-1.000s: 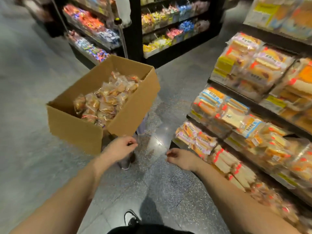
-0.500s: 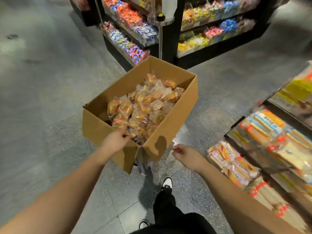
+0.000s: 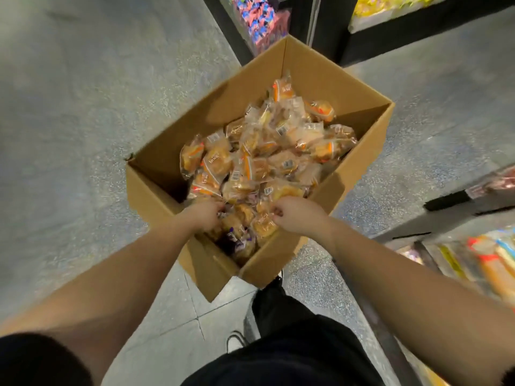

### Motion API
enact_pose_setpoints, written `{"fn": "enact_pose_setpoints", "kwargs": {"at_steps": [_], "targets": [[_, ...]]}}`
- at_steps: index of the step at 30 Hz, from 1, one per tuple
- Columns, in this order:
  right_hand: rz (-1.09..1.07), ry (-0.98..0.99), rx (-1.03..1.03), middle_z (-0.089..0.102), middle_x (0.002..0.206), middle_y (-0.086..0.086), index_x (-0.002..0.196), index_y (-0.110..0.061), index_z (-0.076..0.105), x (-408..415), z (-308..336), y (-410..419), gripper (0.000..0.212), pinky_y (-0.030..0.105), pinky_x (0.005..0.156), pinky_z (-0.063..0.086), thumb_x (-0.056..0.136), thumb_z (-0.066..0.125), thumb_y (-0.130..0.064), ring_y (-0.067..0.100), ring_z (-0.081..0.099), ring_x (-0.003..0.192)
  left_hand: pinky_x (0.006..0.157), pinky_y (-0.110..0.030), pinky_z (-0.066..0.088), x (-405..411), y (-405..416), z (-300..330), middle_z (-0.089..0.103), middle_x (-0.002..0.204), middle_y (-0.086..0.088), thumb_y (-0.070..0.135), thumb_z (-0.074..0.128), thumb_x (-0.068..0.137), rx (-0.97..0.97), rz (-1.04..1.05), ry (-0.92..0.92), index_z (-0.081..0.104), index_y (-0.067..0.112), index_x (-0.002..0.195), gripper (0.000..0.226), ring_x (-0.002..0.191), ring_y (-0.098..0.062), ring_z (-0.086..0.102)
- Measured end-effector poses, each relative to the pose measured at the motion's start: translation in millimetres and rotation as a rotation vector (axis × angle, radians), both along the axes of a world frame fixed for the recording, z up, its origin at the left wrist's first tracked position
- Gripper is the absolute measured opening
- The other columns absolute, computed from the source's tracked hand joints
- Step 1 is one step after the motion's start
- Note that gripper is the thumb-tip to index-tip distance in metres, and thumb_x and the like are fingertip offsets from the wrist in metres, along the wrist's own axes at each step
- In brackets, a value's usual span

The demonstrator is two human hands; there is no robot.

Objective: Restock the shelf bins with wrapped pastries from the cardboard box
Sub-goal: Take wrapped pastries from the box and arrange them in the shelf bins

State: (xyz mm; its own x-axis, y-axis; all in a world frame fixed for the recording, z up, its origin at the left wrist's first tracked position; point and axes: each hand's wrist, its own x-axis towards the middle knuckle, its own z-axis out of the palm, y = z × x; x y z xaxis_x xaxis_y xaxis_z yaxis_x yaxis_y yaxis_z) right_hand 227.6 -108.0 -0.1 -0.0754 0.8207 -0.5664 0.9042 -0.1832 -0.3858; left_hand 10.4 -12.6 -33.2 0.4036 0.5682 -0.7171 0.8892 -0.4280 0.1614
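At the centre of the frame the open cardboard box (image 3: 328,87) sits within arm's reach, so the left hand (image 3: 204,214) and right hand (image 3: 298,215) curl into the near end of the wrapped pastries (image 3: 264,157), apparently gathering packets, with the shelf (image 3: 473,260) at lower right.

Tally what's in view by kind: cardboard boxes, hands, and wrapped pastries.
cardboard box: 1
hands: 2 (left hand, right hand)
wrapped pastries: heaped pile, too many to count
Total counted: 3
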Motion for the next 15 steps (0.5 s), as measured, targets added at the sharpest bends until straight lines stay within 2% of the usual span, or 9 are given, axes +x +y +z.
{"fn": "enact_pose_setpoints", "kwargs": {"at_steps": [3, 6, 8, 9, 11, 13, 15], "targets": [[0.254, -0.136, -0.035, 0.061, 0.087, 0.002, 0.101, -0.013, 0.066, -19.2, -16.4, 24.8, 0.018, 0.033, 0.058, 0.051, 0.092, 0.05, -0.014, 0.021, 0.059, 0.076, 0.101, -0.038, 0.045, 8.3, 10.5, -22.1, 0.043, 0.148, -0.009, 0.023, 0.048, 0.1, -0.052, -0.103, 0.093, 0.034, 0.025, 0.152, 0.054, 0.128, -0.027, 0.048], [0.441, -0.193, -0.158, 0.061, 0.092, 0.002, 0.105, -0.014, 0.067, -39.2, -38.7, 38.4, 0.024, 0.028, 0.049, 0.041, 0.093, 0.047, -0.009, 0.02, 0.058, 0.076, 0.102, -0.037, 0.041, 14.8, 15.3, -38.9, 0.04, 0.148, -0.01, 0.021, 0.051, 0.098, -0.101, -0.194, 0.149, 0.038, 0.027, 0.15, 0.054, 0.131, -0.028, 0.043], [0.549, -0.24, -0.246, 0.058, 0.097, 0.002, 0.107, -0.014, 0.066, -48.2, -52.2, 43.5, 0.024, 0.03, 0.056, 0.043, 0.095, 0.047, -0.005, 0.021, 0.053, 0.075, 0.1, -0.036, 0.041, 16.4, 17.0, -46.0, 0.038, 0.148, -0.008, 0.017, 0.057, 0.093, -0.122, -0.221, 0.163, 0.041, 0.03, 0.148, 0.059, 0.131, -0.028, 0.043], [0.601, -0.271, -0.28, 0.054, 0.096, 0.002, 0.099, -0.013, 0.064, -51.8, -58.3, 45.5, 0.018, 0.032, 0.06, 0.045, 0.095, 0.049, -0.005, 0.022, 0.05, 0.073, 0.099, -0.036, 0.043, 17.4, 17.1, -47.4, 0.04, 0.146, -0.008, 0.015, 0.057, 0.092, -0.115, -0.231, 0.157, 0.045, 0.031, 0.145, 0.056, 0.129, -0.029, 0.045], [0.637, -0.273, -0.294, 0.05, 0.09, 0.002, 0.091, -0.013, 0.063, -58.9, -70.4, 49.2, 0.009, 0.032, 0.058, 0.044, 0.094, 0.055, -0.01, 0.022, 0.05, 0.075, 0.096, -0.035, 0.047, 19.1, 19.1, -50.2, 0.048, 0.138, -0.008, 0.012, 0.055, 0.092, -0.093, -0.226, 0.122, 0.055, 0.027, 0.137, 0.047, 0.121, -0.029, 0.051], [0.673, -0.285, -0.29, 0.052, 0.09, 0.002, 0.095, -0.016, 0.064, -63.5, -78.4, 50.0, 0.007, 0.032, 0.063, 0.044, 0.094, 0.059, -0.02, 0.025, 0.053, 0.082, 0.089, -0.034, 0.05, 19.3, 24.7, -47.5, 0.058, 0.126, -0.009, 0.014, 0.055, 0.092, -0.06, -0.233, 0.134, 0.064, 0.021, 0.125, 0.034, 0.111, -0.03, 0.058], [0.699, -0.294, -0.287, 0.057, 0.099, 0.004, 0.103, -0.018, 0.065, -66.7, -85.5, 51.2, 0.013, 0.033, 0.07, 0.045, 0.093, 0.061, -0.026, 0.027, 0.056, 0.092, 0.087, -0.037, 0.054, 17.2, 35.2, -42.9, 0.065, 0.115, -0.01, 0.018, 0.055, 0.092, -0.03, -0.143, 0.124, 0.067, 0.016, 0.118, 0.029, 0.104, -0.029, 0.063]]}}
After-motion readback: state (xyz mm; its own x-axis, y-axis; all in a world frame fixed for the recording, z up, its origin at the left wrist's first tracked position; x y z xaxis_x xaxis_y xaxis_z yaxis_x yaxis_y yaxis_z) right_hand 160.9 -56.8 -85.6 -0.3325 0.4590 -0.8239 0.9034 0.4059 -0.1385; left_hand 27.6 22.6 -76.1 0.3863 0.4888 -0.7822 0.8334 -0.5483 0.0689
